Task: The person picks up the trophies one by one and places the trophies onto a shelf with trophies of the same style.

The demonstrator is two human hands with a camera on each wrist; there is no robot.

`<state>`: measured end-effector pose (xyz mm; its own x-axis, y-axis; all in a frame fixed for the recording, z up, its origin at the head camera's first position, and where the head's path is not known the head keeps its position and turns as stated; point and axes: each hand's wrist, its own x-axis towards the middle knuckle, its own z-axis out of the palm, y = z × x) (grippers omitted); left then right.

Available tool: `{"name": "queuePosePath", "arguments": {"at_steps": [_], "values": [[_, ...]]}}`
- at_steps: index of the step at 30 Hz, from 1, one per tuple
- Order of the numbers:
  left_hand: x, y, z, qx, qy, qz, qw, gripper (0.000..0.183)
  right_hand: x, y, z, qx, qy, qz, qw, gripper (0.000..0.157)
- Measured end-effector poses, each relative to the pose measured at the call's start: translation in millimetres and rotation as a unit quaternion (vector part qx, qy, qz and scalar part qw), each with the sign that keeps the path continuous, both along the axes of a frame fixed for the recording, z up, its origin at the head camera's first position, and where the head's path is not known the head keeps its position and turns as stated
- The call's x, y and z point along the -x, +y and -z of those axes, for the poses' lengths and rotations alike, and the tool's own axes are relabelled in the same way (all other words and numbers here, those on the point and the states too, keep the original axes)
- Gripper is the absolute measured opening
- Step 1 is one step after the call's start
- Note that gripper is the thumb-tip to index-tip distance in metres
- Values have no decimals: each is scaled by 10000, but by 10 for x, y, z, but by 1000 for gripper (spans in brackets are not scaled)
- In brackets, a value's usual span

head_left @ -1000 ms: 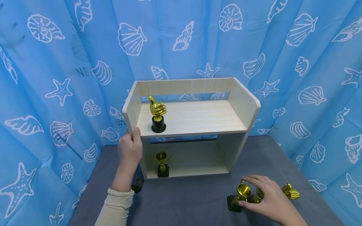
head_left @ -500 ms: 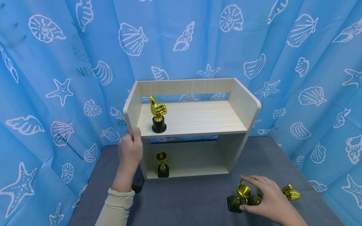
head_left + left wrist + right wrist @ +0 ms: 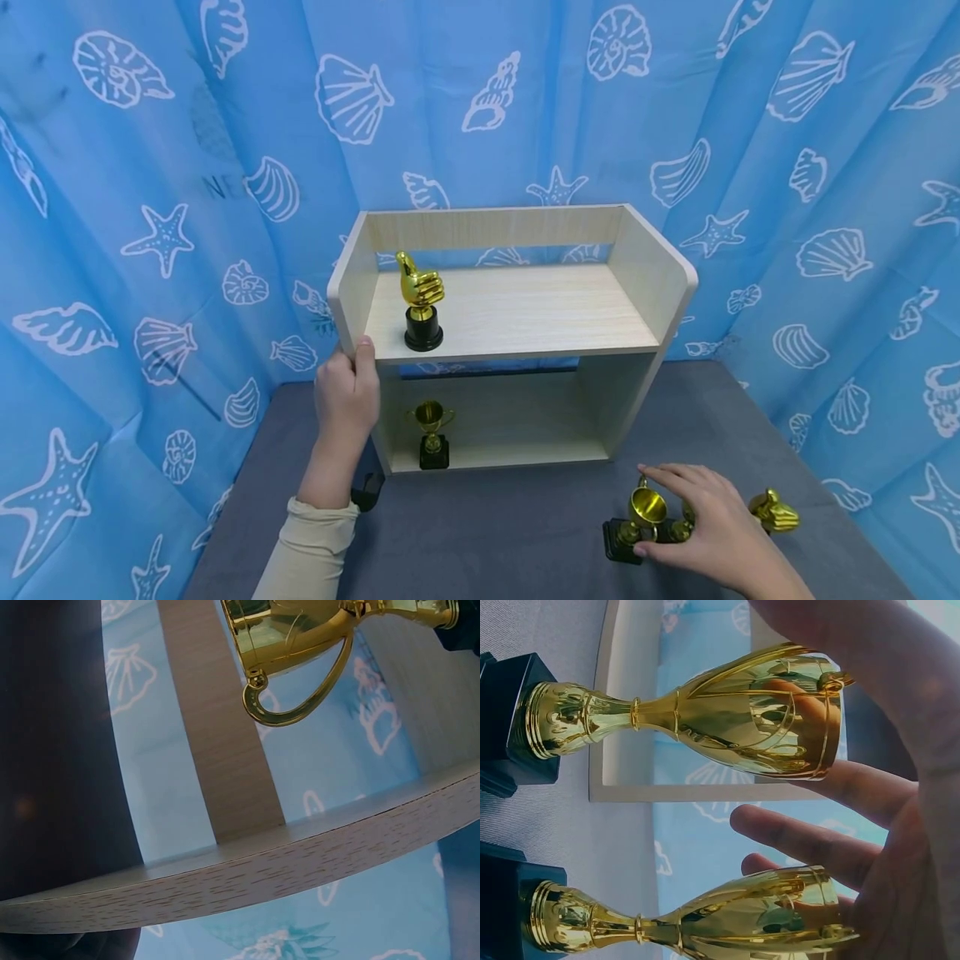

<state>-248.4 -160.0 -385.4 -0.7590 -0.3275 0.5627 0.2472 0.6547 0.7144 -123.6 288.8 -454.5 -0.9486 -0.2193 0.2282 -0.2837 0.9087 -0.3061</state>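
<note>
Near gold cup: on the grey cloth (image 3: pixel 510 533), at 9 to 10 o'clock from the middle of the right hand (image 3: pixel 716 529); nearer that hand by far.
Cup axis: the near gold cup (image 3: pixel 647 507) stands upright on its black base, rim up.
Right fingers: spread wide about the cup, thumb on the 6 o'clock side, index finger at 12; firm contact cannot be told.
Second gold cup: upright just beside the first (image 3: pixel 742 922), at about 3 to 4 o'clock from it, partly behind the hand.
Thumbs-up trophy, right: at 2 to 3 o'clock from the hand (image 3: pixel 776 512); base hidden, pose unclear.
Left hand: grips (image 3: pixel 347 392) the left side panel of the two-tier shelf (image 3: pixel 525 308), thumb on its front edge.
Shelf from near cup: 10 to 11 o'clock, well apart.
Shelf contents: thumbs-up statuette (image 3: pixel 422 292) above, small gold cup (image 3: pixel 432 442) below, both toward 9 o'clock.
Writing: faint "NE" on the shell-print curtain (image 3: pixel 450 50); no brand or label legible on the trophies.
</note>
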Motion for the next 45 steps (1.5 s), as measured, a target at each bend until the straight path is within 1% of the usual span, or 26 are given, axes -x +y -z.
{"name": "queuePosePath", "arguments": {"at_steps": [9, 15, 20, 25, 37, 45], "values": [[13, -2, 8, -10, 30, 21, 10000, 52, 31, -14, 5, 27, 52, -70, 10000, 82], [11, -7, 12, -49, 11, 84, 10000, 51, 67, -36, 4, 48, 53, -50, 10000, 79], [11, -9, 9, -37, 42, 123, 9999, 50, 75, -64, -29, 36, 14, -10, 10000, 78], [17, -5, -1, -61, 82, 189, 9998, 49, 81, -83, -28, 49, 82, -22, 10000, 76], [8, -10, 5, -30, 111, 96, 9999, 50, 85, -116, -5, 116, 244, -34, 9996, 73], [21, -11, 22, -74, 91, 149, 9998, 47, 76, -135, 5, 214, 301, -30, 9993, 72]]}}
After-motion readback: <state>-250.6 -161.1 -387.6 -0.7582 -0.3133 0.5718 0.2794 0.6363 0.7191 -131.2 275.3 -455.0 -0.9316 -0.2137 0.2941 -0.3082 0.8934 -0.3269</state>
